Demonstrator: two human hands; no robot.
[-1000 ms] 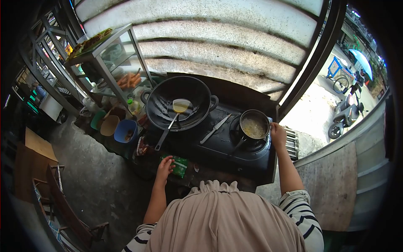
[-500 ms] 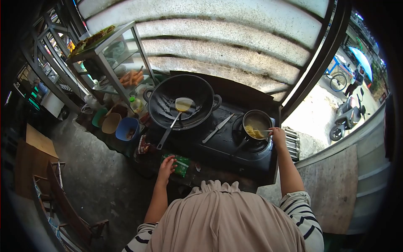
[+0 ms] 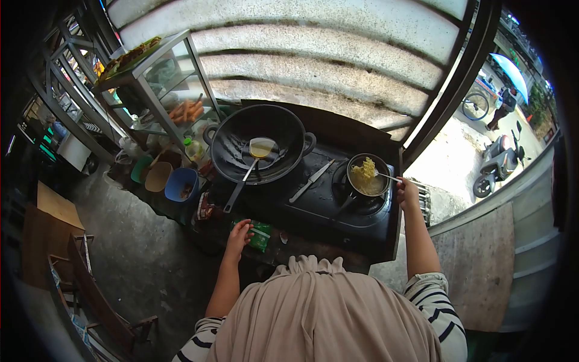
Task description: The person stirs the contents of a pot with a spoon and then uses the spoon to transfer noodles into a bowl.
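Observation:
My right hand (image 3: 408, 193) grips the thin handle of a metal fork (image 3: 389, 177) from the right side of a small dark pot (image 3: 350, 192). A clump of yellow noodles (image 3: 363, 169) hangs on the fork, lifted above the cloudy liquid in the pot. The pot stands on the right burner of a black stove (image 3: 322, 220). My left hand (image 3: 240, 234) is loosely curled with fingers apart, at the left end of a green packet (image 3: 260, 236) on the counter's front edge.
A big black wok (image 3: 226, 130) sits on the left burner, with a ladle (image 3: 248, 172) of yellowish liquid inside. Between the burners lies a knife (image 3: 311, 181). Blue (image 3: 181, 185) and tan (image 3: 158, 176) containers stand at left, below a glass display case (image 3: 175, 90).
My right hand has shifted slightly right, and the fork has raised a clump of noodles out of the pot's liquid. My left hand stays beside the green packet.

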